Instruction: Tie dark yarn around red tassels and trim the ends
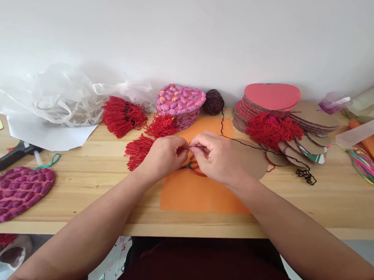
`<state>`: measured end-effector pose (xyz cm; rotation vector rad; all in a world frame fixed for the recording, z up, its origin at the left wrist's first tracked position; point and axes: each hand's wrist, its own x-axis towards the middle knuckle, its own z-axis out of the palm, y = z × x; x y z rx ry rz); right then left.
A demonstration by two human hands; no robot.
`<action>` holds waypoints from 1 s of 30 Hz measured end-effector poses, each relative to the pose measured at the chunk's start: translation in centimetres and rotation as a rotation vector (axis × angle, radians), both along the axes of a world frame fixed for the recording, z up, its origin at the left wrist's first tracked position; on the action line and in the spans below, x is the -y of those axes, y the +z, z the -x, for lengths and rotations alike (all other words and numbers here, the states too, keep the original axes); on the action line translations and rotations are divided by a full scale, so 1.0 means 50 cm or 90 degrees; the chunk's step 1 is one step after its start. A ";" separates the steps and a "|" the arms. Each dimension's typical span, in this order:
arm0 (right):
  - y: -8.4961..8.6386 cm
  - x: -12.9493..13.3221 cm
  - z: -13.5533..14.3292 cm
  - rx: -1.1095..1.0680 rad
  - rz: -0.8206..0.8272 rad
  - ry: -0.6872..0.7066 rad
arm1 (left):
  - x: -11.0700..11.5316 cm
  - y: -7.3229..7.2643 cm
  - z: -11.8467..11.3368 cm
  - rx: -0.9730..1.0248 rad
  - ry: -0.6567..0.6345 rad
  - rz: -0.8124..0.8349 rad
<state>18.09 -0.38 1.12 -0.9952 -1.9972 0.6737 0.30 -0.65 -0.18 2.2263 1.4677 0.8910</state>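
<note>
Over an orange sheet of paper (pixel 198 200), my left hand (pixel 166 155) and my right hand (pixel 215 157) meet with closed fingertips. Both pinch a thin strand of yarn (pixel 191 147), reddish and mostly hidden by the fingers. Below them lie what look like dark and orange loops (pixel 190 164), partly covered; I cannot make out what they are. Red yarn tassels (pixel 138 151) rest just left of my left hand. Beside my right hand is a cardboard piece (pixel 250 161), crossed by black yarn (pixel 244 143) that runs from a dark yarn ball (pixel 214 102).
Behind stand decorated pink hearts (pixel 181 100) and a stack of red-topped cardboard shapes (pixel 272 96). More red tassels (pixel 123 116) lie by a plastic bag (pixel 50 92). At left are a glue gun (pixel 11 160) and a purple heart (pixel 18 192). Colourful cords (pixel 366 166) lie right.
</note>
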 end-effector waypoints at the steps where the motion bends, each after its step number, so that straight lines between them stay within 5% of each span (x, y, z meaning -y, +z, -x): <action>1: 0.004 -0.002 -0.004 0.006 -0.025 0.011 | 0.002 0.002 0.000 0.024 -0.020 0.038; 5: 0.002 -0.015 -0.011 -0.049 -0.013 0.030 | 0.004 0.012 0.005 0.168 -0.102 0.219; 11: -0.016 -0.035 -0.007 -0.202 0.176 0.031 | -0.001 0.024 0.012 0.375 -0.153 0.411; 21: -0.028 -0.041 0.005 -0.486 0.588 0.067 | -0.006 0.032 0.008 0.501 -0.063 0.301; 30: -0.012 -0.026 0.010 -0.508 0.712 0.118 | -0.009 0.011 0.003 0.472 0.041 0.121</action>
